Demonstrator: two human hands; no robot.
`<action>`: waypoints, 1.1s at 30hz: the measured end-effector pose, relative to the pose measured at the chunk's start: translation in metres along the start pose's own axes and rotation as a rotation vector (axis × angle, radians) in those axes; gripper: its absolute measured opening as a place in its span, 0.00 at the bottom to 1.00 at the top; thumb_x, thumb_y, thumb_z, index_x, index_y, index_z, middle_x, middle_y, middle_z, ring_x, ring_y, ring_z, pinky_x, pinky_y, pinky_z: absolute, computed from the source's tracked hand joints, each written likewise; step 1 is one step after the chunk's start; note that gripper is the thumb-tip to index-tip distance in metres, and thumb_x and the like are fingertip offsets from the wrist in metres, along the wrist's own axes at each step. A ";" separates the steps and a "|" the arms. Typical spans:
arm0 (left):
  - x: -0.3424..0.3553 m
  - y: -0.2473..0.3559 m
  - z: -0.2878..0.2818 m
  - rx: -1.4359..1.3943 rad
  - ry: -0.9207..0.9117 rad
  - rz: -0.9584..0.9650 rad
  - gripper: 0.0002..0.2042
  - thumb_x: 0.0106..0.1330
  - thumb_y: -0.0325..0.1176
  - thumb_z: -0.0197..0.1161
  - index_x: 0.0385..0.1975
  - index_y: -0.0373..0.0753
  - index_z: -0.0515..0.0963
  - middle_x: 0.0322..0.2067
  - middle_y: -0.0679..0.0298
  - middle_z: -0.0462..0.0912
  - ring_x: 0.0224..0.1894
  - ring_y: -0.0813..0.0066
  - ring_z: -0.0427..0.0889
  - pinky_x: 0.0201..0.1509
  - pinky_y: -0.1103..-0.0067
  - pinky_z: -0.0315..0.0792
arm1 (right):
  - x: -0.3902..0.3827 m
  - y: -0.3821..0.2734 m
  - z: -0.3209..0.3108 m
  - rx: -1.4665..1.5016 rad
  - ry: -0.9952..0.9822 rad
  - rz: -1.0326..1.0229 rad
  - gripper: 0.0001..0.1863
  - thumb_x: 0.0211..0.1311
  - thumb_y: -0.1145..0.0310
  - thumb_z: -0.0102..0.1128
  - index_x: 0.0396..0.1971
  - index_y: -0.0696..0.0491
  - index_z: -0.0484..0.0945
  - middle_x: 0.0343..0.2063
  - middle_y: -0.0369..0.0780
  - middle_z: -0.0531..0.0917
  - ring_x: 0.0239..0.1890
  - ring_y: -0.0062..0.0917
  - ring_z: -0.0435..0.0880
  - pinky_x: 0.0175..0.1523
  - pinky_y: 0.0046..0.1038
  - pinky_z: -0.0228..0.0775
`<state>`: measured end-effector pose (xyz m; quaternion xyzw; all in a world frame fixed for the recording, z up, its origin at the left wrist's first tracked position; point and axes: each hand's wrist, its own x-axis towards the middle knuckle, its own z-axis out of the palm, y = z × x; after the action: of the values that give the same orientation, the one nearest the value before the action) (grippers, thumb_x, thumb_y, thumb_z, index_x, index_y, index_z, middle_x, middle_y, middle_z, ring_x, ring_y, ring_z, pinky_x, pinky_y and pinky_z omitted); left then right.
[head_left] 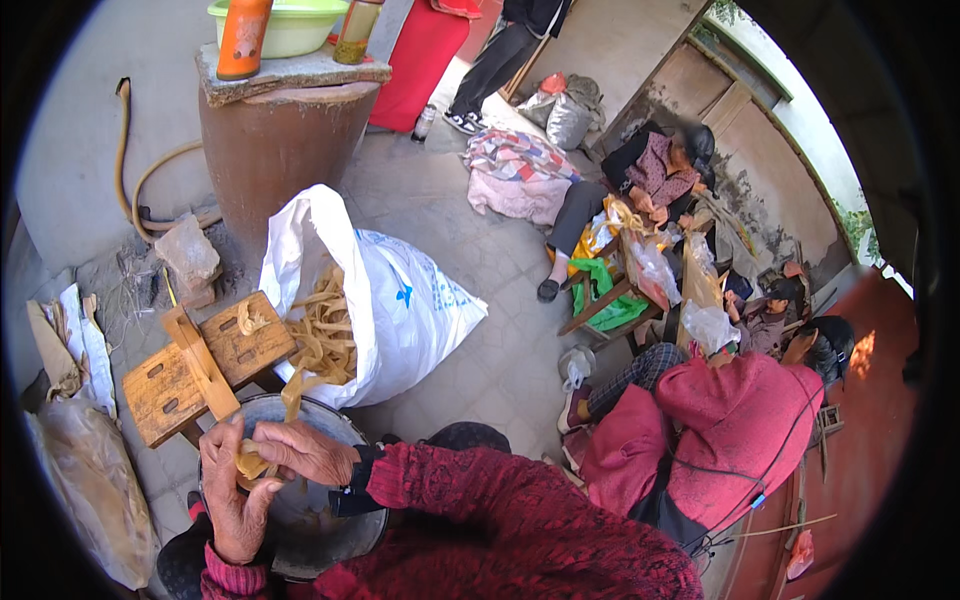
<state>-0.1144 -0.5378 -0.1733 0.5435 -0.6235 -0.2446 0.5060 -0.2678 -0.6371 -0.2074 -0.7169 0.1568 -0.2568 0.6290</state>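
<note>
My left hand [238, 498] is curled around a small folded bundle of tan strip [252, 460]. My right hand [302, 450] is closed on the same bundle from the right, its fingertips against the left hand's fingers. A tail of the strip rises from the hands toward a white woven sack [405, 310], which lies with its mouth toward me. Inside its mouth is a heap of similar tan strips [325, 325]. Both hands are over a grey metal basin [345, 535]; what lies in it is mostly hidden.
Left of the sack stands a small wooden bench [165, 400] with a flat wooden piece [200, 360] across it. A large brown jar [285, 150] stands behind. Several people sit at right, the nearest in a red jacket [740, 430]. Plastic sheeting [95, 490] lies at left.
</note>
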 end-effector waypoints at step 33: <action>0.001 -0.033 -0.009 -0.594 0.060 -0.696 0.14 0.71 0.41 0.55 0.40 0.35 0.78 0.18 0.69 0.74 0.12 0.88 0.63 0.15 0.88 0.58 | -0.002 0.017 -0.020 -0.403 0.216 0.014 0.14 0.54 0.65 0.71 0.31 0.59 0.79 0.24 0.40 0.81 0.26 0.20 0.78 0.33 0.24 0.69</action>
<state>-0.0915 -0.5464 -0.1980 0.5589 -0.2919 -0.5524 0.5453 -0.2784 -0.6549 -0.2224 -0.7951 0.2764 -0.2913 0.4546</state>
